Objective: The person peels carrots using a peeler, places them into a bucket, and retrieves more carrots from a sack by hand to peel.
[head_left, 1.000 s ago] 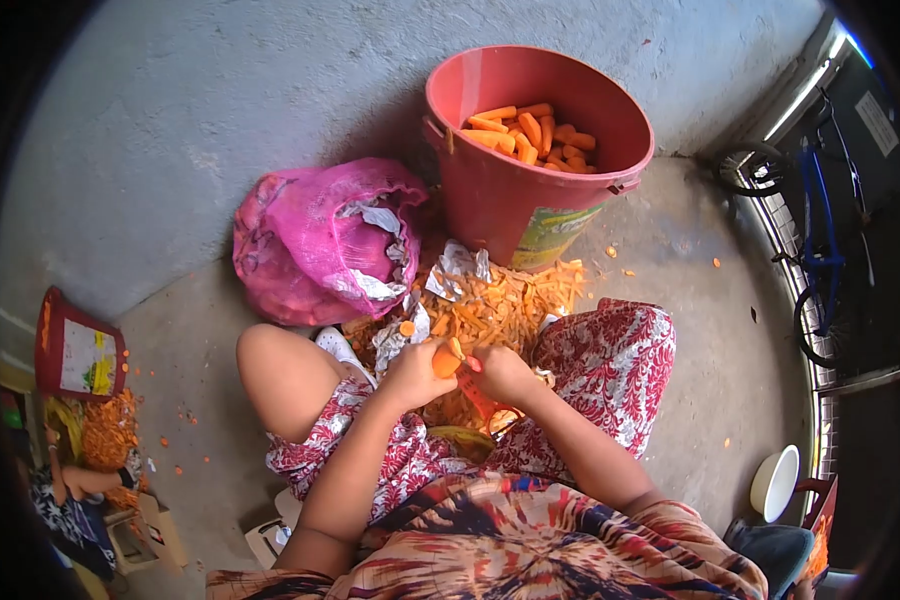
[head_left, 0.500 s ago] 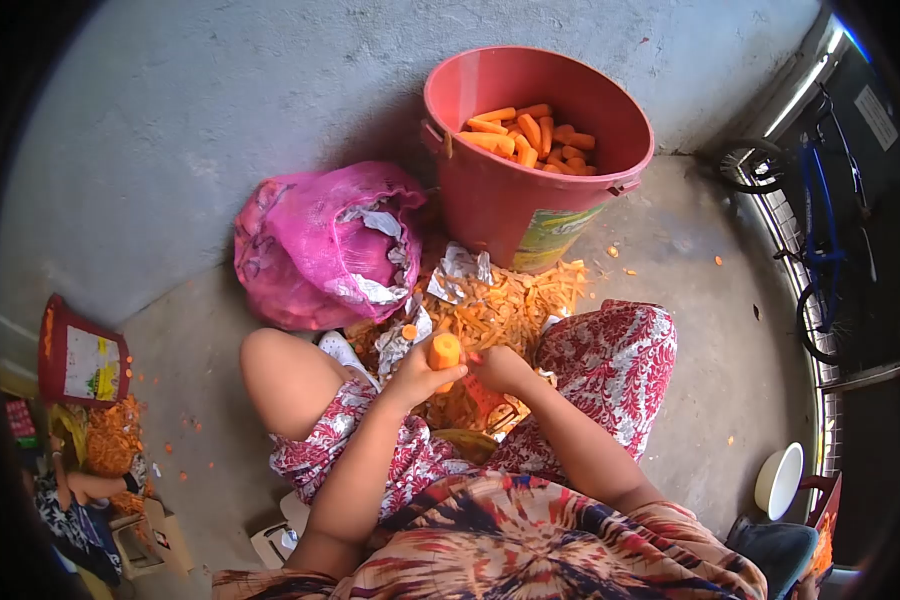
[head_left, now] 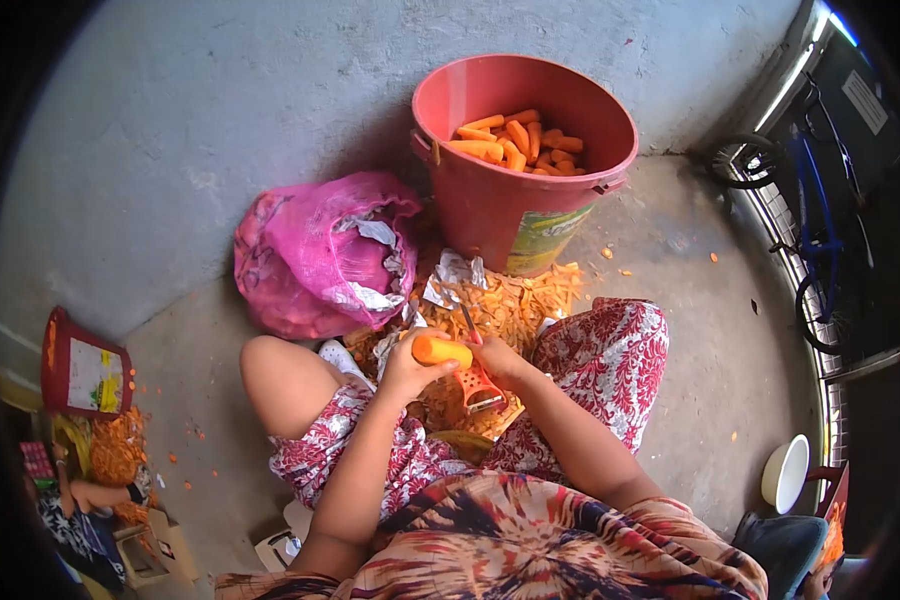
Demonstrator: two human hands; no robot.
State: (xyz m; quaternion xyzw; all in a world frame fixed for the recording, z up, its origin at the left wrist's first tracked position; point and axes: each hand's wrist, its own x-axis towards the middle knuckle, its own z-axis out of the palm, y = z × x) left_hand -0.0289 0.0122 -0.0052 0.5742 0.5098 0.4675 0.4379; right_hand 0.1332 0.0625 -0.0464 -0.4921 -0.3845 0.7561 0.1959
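Observation:
My left hand (head_left: 408,372) is closed around a peeled carrot (head_left: 440,351), which lies almost level and points left. Close beside it, my right hand (head_left: 500,364) is closed on an orange-red peeler (head_left: 478,388), its head hanging down toward my lap. From the top of the same hand a thin knife blade (head_left: 469,322) sticks up; most of its handle is hidden by the fingers. Beneath both hands, carrot peelings (head_left: 515,305) are heaped on the floor between my legs, with crumpled paper (head_left: 452,275) among them.
A large red bucket (head_left: 530,215) holding peeled carrots stands by the wall. Left of it sits a pink mesh sack (head_left: 310,255). Another person (head_left: 85,505) is at the lower left near a red tub (head_left: 85,365). A bicycle (head_left: 815,230) and a white basin (head_left: 785,475) are at right.
The carrot has tipped from pointing up to lying sideways, pointing left. My right hand has turned, so the peeler head and the knife blade now show clearly.

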